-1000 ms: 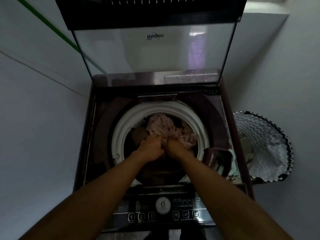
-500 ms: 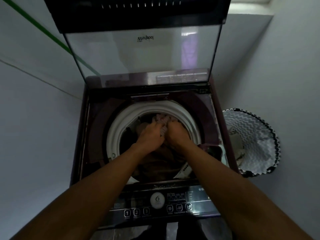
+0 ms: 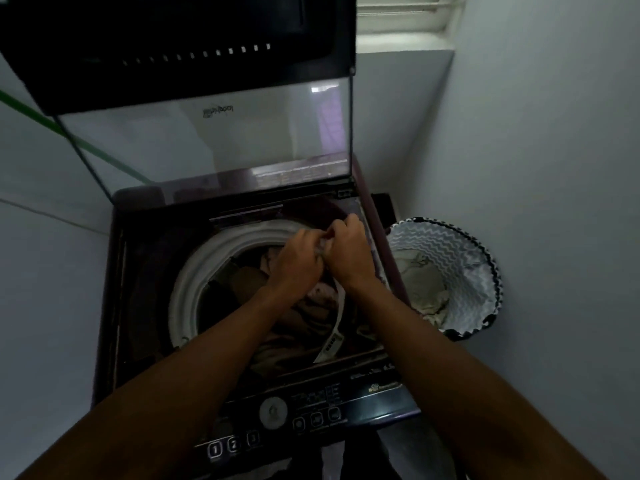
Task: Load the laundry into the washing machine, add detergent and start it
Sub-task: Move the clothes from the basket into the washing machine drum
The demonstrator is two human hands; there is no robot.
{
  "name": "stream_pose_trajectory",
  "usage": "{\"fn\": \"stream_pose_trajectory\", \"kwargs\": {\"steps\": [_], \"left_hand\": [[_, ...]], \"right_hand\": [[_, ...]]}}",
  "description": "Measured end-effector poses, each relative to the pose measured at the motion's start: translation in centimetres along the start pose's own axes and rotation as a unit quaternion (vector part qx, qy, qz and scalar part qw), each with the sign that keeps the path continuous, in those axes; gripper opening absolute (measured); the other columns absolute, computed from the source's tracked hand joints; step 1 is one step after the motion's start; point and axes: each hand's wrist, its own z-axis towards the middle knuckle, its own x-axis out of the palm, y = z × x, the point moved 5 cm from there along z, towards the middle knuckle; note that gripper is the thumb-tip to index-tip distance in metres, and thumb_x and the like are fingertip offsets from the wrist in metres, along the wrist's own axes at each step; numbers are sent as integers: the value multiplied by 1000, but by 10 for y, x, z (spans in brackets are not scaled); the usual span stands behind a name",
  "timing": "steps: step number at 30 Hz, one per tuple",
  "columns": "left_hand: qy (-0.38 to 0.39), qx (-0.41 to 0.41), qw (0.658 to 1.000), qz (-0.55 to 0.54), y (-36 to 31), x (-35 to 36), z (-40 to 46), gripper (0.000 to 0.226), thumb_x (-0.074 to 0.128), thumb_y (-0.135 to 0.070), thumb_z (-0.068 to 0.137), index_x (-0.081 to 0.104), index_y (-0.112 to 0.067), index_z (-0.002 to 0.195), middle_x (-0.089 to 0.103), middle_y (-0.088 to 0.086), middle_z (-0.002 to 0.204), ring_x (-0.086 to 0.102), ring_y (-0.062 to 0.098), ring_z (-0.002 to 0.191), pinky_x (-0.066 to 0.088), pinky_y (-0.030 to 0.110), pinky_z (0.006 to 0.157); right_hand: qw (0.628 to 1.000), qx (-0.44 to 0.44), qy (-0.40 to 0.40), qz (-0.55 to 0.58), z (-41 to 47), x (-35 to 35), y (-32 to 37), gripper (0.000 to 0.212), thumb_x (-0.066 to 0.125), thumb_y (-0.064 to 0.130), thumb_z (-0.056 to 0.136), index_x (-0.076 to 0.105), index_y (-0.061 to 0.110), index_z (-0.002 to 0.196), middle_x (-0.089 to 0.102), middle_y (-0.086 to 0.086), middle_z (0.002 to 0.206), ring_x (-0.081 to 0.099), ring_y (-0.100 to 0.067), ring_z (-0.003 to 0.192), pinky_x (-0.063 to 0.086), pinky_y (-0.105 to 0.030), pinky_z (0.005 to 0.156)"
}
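The top-loading washing machine (image 3: 138,306) stands open, its glass lid (image 3: 207,143) raised. Brown and pink laundry (image 3: 298,320) lies inside the white-rimmed drum (image 3: 194,271). My left hand (image 3: 299,263) and my right hand (image 3: 348,252) are side by side above the drum's back right. Both pinch the top of a pale strip (image 3: 337,317). The strip hangs down over the laundry and carries dark print at its lower end. What the strip belongs to I cannot tell.
A round zigzag-patterned laundry basket (image 3: 478,258) stands on the floor right of the machine with pale cloth (image 3: 420,289) in it. The control panel (image 3: 311,410) with a dial and buttons faces me. Walls close in on the left and right.
Both hands have risen out of the drum and moved toward its back right, drawing the pale strip up. The pink cloth they pressed on now lies lower in the drum.
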Motion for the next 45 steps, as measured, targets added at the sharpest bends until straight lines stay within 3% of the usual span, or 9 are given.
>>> {"fn": "stream_pose_trajectory", "kwargs": {"steps": [9, 13, 20, 27, 35, 40, 41, 43, 45], "left_hand": [[15, 84, 996, -8, -81, 48, 37, 45, 49, -16, 81, 60, -13, 125, 57, 6, 113, 53, 24, 106, 45, 39, 93], [25, 132, 990, 42, -112, 73, 54, 43, 45, -21, 82, 63, -17, 121, 59, 3, 110, 53, 23, 101, 47, 38, 88], [138, 170, 966, 135, -138, 146, 87, 33, 60, -15, 80, 64, -17, 113, 61, 6, 110, 53, 30, 98, 46, 45, 84], [253, 81, 938, 222, -133, 221, 122, 44, 61, -29, 85, 56, -20, 127, 54, 6, 131, 47, 30, 124, 39, 39, 98], [324, -48, 925, 192, -91, 308, 156, 54, 64, -30, 86, 52, -14, 135, 48, 13, 141, 43, 27, 132, 36, 32, 105], [350, -69, 908, 219, -55, 345, 180, 60, 63, -31, 89, 44, -11, 142, 40, 15, 146, 38, 31, 135, 36, 36, 107], [354, -73, 905, 226, -47, 351, 184, 60, 63, -30, 89, 42, -11, 143, 39, 16, 146, 38, 32, 135, 37, 37, 107], [361, -78, 898, 237, -32, 363, 191, 62, 61, -29, 90, 39, -11, 144, 37, 16, 146, 37, 33, 135, 38, 40, 107], [372, -75, 893, 243, -19, 378, 198, 61, 59, -28, 91, 37, -12, 146, 36, 17, 146, 37, 35, 134, 40, 42, 106]], "right_hand": [[987, 96, -66, 107, 13, -57, -74, 9, 51, 10, 86, 58, 5, 88, 51, -13, 99, 52, -29, 88, 46, -42, 76], [975, 177, -31, 132, 14, -68, -130, 12, 50, 15, 85, 59, 11, 94, 54, -7, 103, 53, -22, 88, 45, -36, 75], [945, 307, 41, 107, 8, -60, -235, 11, 50, 9, 84, 58, 12, 91, 55, -7, 107, 54, -25, 87, 39, -30, 71], [920, 372, 62, 109, 11, -48, -324, 11, 53, 10, 86, 62, 8, 91, 62, -15, 106, 59, -28, 89, 47, -31, 75], [910, 384, 127, 94, 29, 3, -387, 19, 52, 11, 89, 66, 5, 100, 63, -16, 111, 60, -33, 100, 50, -37, 85], [866, 419, 218, 167, 37, 54, -406, 12, 52, 9, 90, 55, 5, 79, 56, -15, 84, 54, -28, 75, 46, -35, 68], [850, 431, 224, 202, 40, 67, -410, 8, 55, 8, 89, 59, 2, 87, 59, -17, 90, 58, -30, 81, 50, -37, 75], [813, 464, 227, 267, 45, 95, -419, 31, 59, 8, 88, 62, 1, 118, 62, -17, 115, 60, -34, 103, 52, -41, 92], [784, 488, 222, 312, 48, 124, -429, 40, 62, 12, 88, 60, 8, 127, 61, -11, 125, 59, -32, 108, 51, -39, 88]]}}
